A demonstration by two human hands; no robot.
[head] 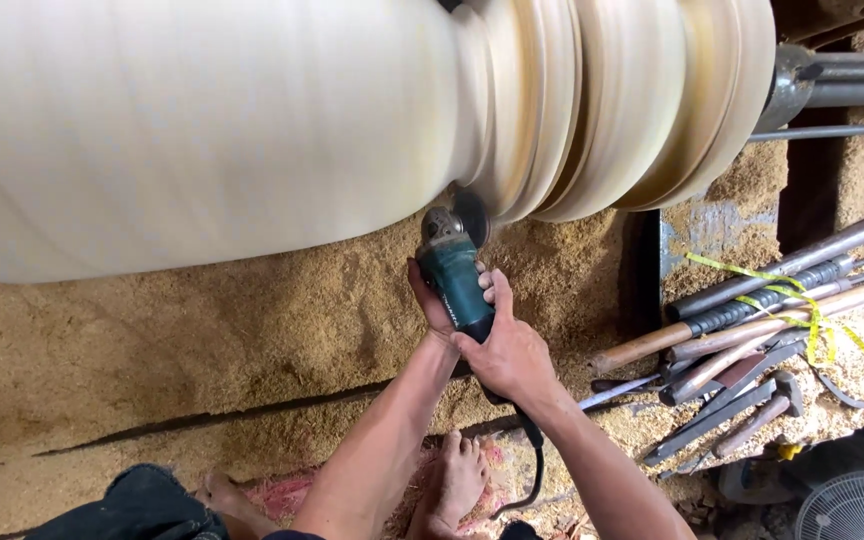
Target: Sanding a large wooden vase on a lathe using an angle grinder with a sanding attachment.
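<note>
A large pale wooden column (252,130) lies across the top of the view, blurred as if spinning, with rounded rings turned at its right end. A teal angle grinder (455,275) has its disc against the groove under the column. My left hand (430,305) grips the left side of the grinder's body. My right hand (507,350) holds its rear handle, where a black cord (535,455) trails down. My bare feet (457,480) rest on the sawdust below.
Thick sawdust (152,350) covers the ground under the column. Several long turning tools and metal bars (762,310) lie in a pile at the right, with a yellow tape (802,300) across them. A metal lathe shaft (842,85) is at upper right, a fan (857,505) at bottom right.
</note>
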